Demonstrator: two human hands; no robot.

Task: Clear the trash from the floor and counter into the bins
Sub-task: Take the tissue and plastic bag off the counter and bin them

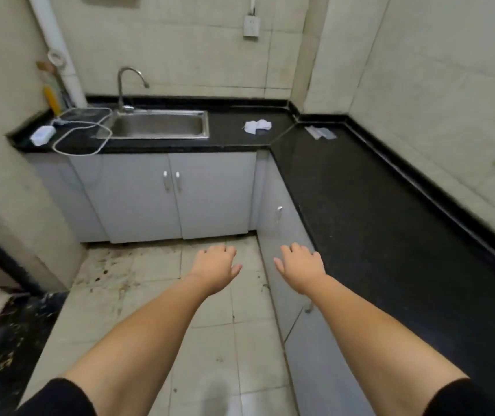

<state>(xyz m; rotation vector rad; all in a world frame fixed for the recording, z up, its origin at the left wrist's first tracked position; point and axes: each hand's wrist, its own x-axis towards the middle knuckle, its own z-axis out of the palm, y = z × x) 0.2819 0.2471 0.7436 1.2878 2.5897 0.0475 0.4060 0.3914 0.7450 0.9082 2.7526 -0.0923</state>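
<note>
left hand [216, 265] and right hand [300, 267] empty, loosely spread, crumpled paper [256, 126] on counter [360, 205], perhaps tissue

no text, label, brand or number can be read anywhere; the white crumpled paper [257, 126] on the desk [360, 205] shows no legible print.

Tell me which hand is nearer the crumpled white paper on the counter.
Right. The right hand is below the crumpled white paper; the left hand is farther to the left. Both are empty.
</note>
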